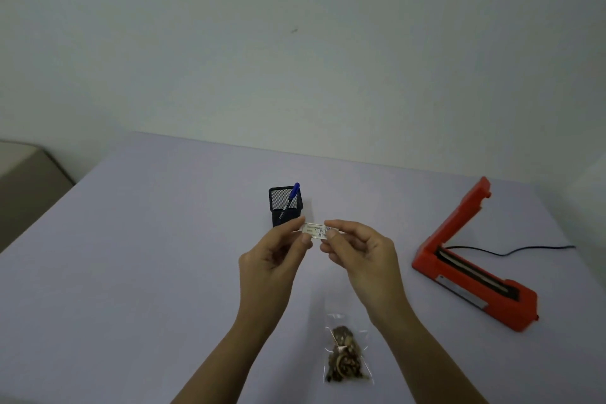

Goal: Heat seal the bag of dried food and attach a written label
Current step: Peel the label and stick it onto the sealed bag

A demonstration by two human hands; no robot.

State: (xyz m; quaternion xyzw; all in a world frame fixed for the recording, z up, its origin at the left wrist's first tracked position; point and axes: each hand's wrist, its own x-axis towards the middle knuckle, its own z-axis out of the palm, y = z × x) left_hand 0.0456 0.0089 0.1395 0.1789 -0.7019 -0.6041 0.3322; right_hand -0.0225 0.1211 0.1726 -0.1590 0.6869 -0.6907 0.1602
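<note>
A small white label (pixel 315 230) with dark handwriting is held up above the table between both hands. My left hand (pixel 273 256) pinches its left end and my right hand (pixel 357 251) pinches its right end. Below them, near the table's front edge, a clear bag of dried food (pixel 346 354) lies flat between my forearms. An orange heat sealer (pixel 472 259) stands at the right with its arm raised.
A black mesh pen holder (pixel 284 205) with a blue pen (pixel 292 197) stands just behind my hands. The sealer's black cord (pixel 511 251) trails to the right. The pale table (pixel 131 256) ends at a wall behind.
</note>
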